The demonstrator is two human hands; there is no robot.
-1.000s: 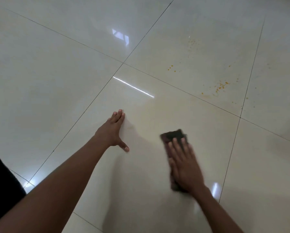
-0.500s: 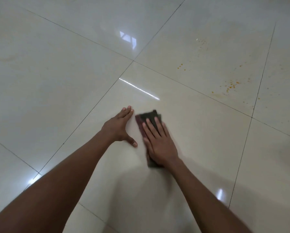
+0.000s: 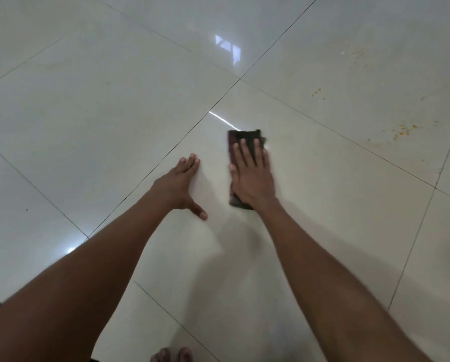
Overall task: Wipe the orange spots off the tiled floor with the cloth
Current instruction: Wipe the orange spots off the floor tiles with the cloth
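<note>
Glossy pale tiled floor [image 3: 101, 113], thin dark joints; orange spots [image 3: 402, 130] scattered far right, well apart from both hands. Right hand [image 3: 251, 176], fingers straight, pressing flat on dark folded cloth [image 3: 246, 135]. Left hand [image 3: 182, 184] beside it, fingers straight, thumb splayed, flat on tile.

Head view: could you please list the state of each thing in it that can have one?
cloth: folded, flat on the floor under the right hand
right hand: fingers straight, pressing the cloth
left hand: flat on the tile, holding nothing
orange spots: unwiped, on the tile beyond the cloth
tiled floor: glossy
</note>
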